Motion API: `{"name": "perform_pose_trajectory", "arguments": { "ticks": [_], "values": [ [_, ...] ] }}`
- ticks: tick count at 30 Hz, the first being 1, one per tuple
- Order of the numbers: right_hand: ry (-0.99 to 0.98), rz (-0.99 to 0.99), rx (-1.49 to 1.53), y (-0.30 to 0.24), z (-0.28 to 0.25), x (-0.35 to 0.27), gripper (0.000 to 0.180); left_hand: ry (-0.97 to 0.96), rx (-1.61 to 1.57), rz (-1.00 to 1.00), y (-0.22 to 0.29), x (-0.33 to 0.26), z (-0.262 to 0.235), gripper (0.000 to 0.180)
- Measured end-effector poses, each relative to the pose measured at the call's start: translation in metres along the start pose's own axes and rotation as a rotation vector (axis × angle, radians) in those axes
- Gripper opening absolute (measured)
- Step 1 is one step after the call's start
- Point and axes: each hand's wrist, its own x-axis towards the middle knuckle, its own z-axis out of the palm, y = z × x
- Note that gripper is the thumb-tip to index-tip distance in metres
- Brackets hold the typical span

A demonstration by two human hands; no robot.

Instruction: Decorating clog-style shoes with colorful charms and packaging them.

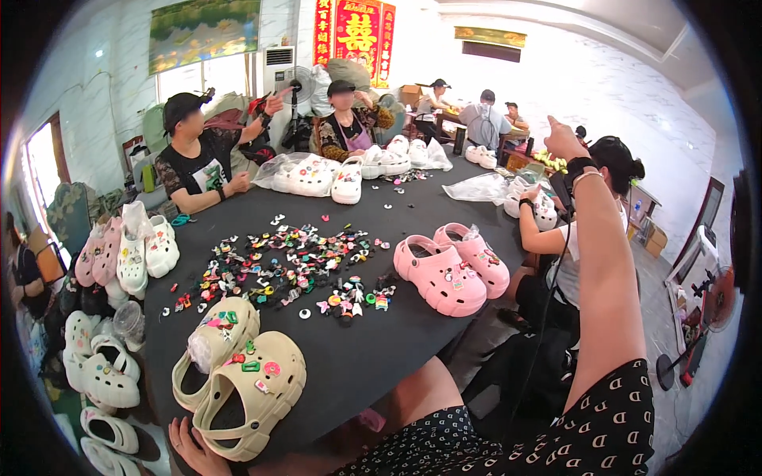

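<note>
My left hand (194, 450) rests at the near table edge, fingers spread, against or just beside the heel of a beige clog (258, 397); whether it touches is hard to see. A second beige clog (214, 337) stands to its left, and colourful charms sit on both. Clear plastic is stuffed inside the left one. My right hand (565, 141) is raised far out at the upper right, empty, its index finger stretched out and the others partly curled. A dark band and a bracelet circle that wrist. Loose shoe charms (294, 262) lie heaped mid-table.
Pink clogs (448, 278) stand at the table's right. White clogs (317, 174) and plastic bags lie along the far side. More clogs (99, 369) crowd the left. People sit round the black table (365, 349); one across (202, 151) points. A standing fan (706, 309) is at right.
</note>
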Motion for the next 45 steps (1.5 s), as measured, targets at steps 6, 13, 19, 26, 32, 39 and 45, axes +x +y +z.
{"name": "perform_pose_trajectory", "arguments": {
  "ticks": [6,13,19,26,32,39,45],
  "values": [
    [-0.031,0.076,0.002,-0.021,-0.008,-0.019,0.06,-0.044,-0.044,0.002,0.001,0.0,-0.004,0.041],
    [-0.157,0.169,0.161,-0.05,-0.025,-0.022,0.06,-0.03,-0.013,0.022,-0.014,-0.007,0.002,0.044],
    [0.151,-0.265,0.072,-0.051,0.004,-0.012,0.067,-0.08,-0.02,-0.029,-0.05,-0.01,0.012,0.033],
    [-0.137,-0.362,0.564,-0.163,0.038,-0.121,0.069,0.017,-0.027,-0.021,0.021,0.006,-0.035,0.031],
    [-0.515,-0.49,0.575,-0.179,0.08,-0.13,0.08,-0.043,-0.316,-0.045,0.08,0.022,-0.058,0.026],
    [-0.059,-0.001,0.212,-0.046,0.078,0.032,0.035,-0.313,-0.437,-0.04,0.094,0.04,-0.02,0.051],
    [-0.299,0.059,0.397,-0.045,0.044,0.014,0.026,-0.436,-0.31,-0.042,0.084,0.067,0.005,0.061]
  ]
}}
